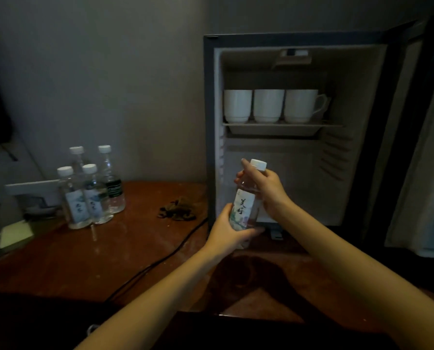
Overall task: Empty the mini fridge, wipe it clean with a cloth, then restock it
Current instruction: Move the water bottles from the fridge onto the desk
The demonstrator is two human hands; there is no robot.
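Plastic bottle (pixel 245 205) was held, left hand (pixel 232 229) curled round its base, right hand (pixel 266 185) gripping its neck, fridge (pixel 209 122) open just beyond them; slick sides might have slipped had either grip loosened

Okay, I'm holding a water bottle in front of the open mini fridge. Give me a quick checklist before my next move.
1. Grip on water bottle: left hand round its lower body, right hand at its neck: ok.
2. Cap on: ok.
3. Fridge door open wide: ok.
4. Upper shelf emptied: three white cups on a tray: not ok.
5. Lower compartment floor: partly hidden by bottle: cannot tell.
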